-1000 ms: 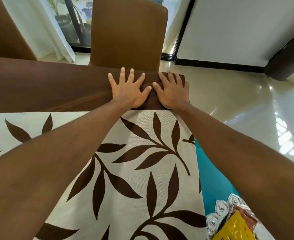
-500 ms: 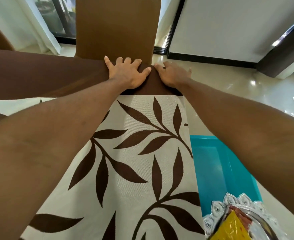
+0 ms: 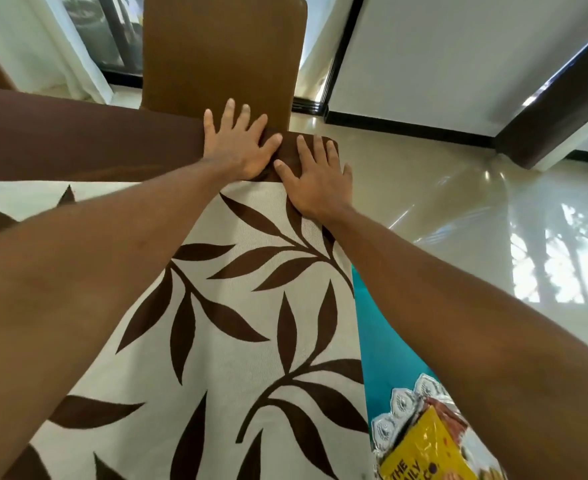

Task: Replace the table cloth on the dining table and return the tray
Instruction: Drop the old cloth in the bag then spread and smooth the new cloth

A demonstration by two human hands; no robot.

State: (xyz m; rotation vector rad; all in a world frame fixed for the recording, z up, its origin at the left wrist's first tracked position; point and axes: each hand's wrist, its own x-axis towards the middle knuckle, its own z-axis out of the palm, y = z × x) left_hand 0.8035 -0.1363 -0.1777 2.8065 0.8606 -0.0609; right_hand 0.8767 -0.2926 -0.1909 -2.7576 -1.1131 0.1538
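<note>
The fingers [image 3: 229,112] of the left hand [image 3: 240,150] are lying straight and spread, clasping nothing, and pressing flat on the plain dark brown border band [image 3: 78,140] directly in front of the tall brown upholstered chair back [image 3: 219,53]. The right hand [image 3: 318,183] is resting just to the right of the chair back with its fingers equally flat and released. Its fingertips are sitting on the band's rounded corner and its heel on the printed part. The two thumbs are lying close together; whether they are touching I cannot tell.

The band is edging a cream woven table cloth [image 3: 251,306] printed with large brown leaves. The cloth is spreading from the chair back towards the person and hiding the worktop. It looks matte and coarse in weave.

The band's long axis is running leftward from the chair back, so any smoothing looks likely to travel that way, with the left hand nearer to that stretch. The right hand is nearer the corner where the cloth is dropping off.

A silver tray [image 3: 401,403] with a scalloped embossed rim is sitting well back from the chair back, on the person's right. It is carrying a glossy yellow packet [image 3: 424,448] and resting on a smooth teal surface [image 3: 382,334] beside the cloth's edge. The right forearm is crossing above it, so the right hand seems the nearer one for returning it. Glossy pale floor tiles [image 3: 458,209] are reflecting window light to the right of the chair back.
</note>
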